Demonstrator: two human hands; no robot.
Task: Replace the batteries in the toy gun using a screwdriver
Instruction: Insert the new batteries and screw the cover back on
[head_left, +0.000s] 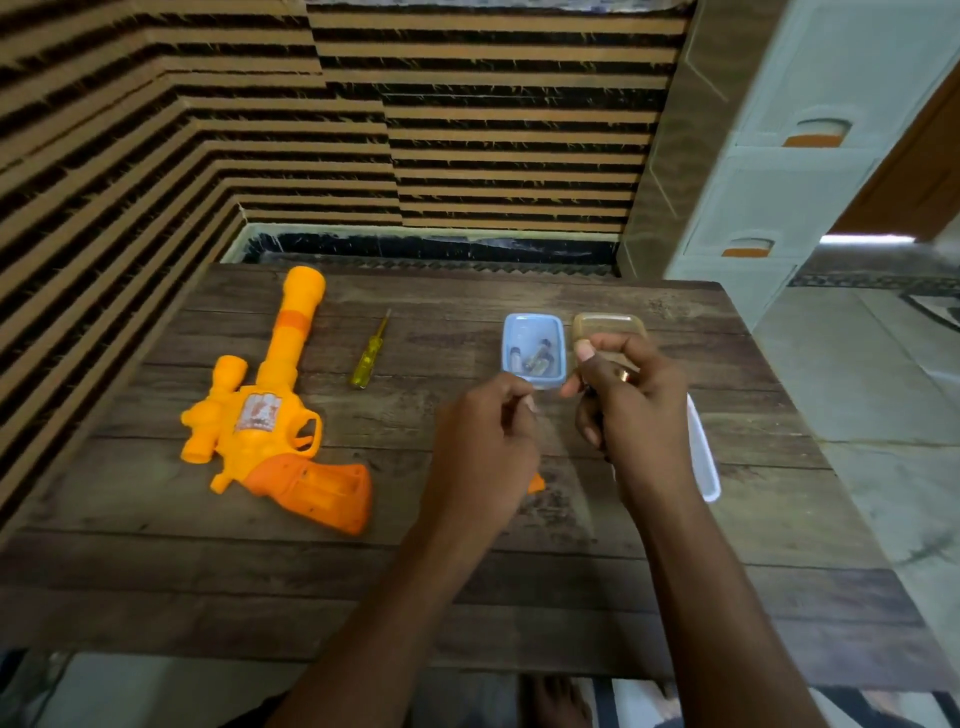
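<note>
At 1 o'clock on the wooden table two small open tubs stand just beside each other. The blue tub holds batteries, at least three, though blur prevents a firm count. The amber tub is partly hidden by the right hand.

One whitish lid lies at 3 o'clock. One toy gun lies at 9 o'clock, and one screwdriver at 11.

The left hand and the right hand hover close together with fingers curled. Whether they hold anything cannot be told.
</note>
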